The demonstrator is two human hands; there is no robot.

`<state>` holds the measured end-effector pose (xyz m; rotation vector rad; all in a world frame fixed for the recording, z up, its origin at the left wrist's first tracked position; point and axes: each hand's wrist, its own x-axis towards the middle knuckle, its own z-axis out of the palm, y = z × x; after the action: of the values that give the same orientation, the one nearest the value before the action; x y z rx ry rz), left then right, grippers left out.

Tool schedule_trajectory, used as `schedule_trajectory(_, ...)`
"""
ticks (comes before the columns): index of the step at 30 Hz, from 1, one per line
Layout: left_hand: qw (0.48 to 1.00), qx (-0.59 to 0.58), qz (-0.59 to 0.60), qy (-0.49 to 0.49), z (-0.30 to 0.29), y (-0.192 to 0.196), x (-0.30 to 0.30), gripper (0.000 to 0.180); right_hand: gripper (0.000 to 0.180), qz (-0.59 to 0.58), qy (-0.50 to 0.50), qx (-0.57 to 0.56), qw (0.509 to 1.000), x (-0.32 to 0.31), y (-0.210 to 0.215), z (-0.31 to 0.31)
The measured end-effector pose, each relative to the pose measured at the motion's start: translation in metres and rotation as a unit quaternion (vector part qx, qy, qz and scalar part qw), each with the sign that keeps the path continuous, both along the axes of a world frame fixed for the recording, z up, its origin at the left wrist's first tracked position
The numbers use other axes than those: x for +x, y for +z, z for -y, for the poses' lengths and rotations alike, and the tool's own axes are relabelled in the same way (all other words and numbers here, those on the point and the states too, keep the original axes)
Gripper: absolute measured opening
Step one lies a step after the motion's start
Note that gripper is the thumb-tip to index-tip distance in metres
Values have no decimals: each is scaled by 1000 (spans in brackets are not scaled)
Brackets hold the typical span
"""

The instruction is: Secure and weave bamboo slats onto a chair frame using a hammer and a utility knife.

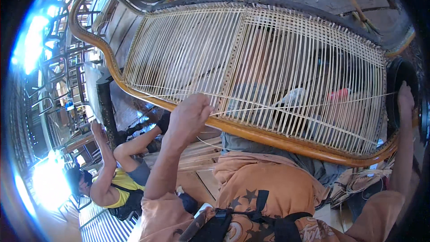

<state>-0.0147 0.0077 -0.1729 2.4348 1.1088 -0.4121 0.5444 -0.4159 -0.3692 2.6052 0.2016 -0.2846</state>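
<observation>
A wooden frame [264, 135] with curved ends lies across my lap, strung with many pale cane strands [188, 49] running from its far rail to its near rail. A drilled middle bar [231, 62] divides the panel. My left hand [193, 113] is closed in a fist above the near rail, on a loose cane strand that lies across the others. Far out past the right end, my right hand [405, 97] pinches the same cane strand [369, 97], which is drawn out sideways over the panel. Cross strands are woven in along the far edge and right end.
At the left a person [117, 188] in a yellow top sits low, near a dark post [106, 107]. A dark round container [397, 80] stands by my right hand. Coiled cane [358, 178] lies at lower right. Stacked frames [62, 76] line the left side.
</observation>
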Motion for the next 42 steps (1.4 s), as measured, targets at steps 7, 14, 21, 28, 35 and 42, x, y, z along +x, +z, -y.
schedule_trajectory(7, 989, 40, -42, 133, 29, -12, -50, 22, 36, -291, 227, 199, 908, -70, 60, -31)
schedule_trajectory(14, 942, -82, 181, 270, 41, -35, -80, 22, 14, -365, 32, 225, 903, -94, 104, -76)
schedule_trajectory(21, 983, -27, 126, 135, 35, -36, -83, 11, 18, -302, 88, 239, 919, -80, 86, -54)
schedule_trajectory(28, 859, -403, -18, 315, 1, -2, -39, 21, 26, -253, 331, 267, 869, -61, 51, -29)
schedule_trajectory(35, 963, -243, -90, 73, -14, 7, -33, 35, 21, -297, 135, 270, 906, -55, 43, -23)
schedule_trajectory(42, 950, -272, -110, 110, -25, -2, -41, 40, 19, -226, 241, 235, 914, -30, 16, -4)
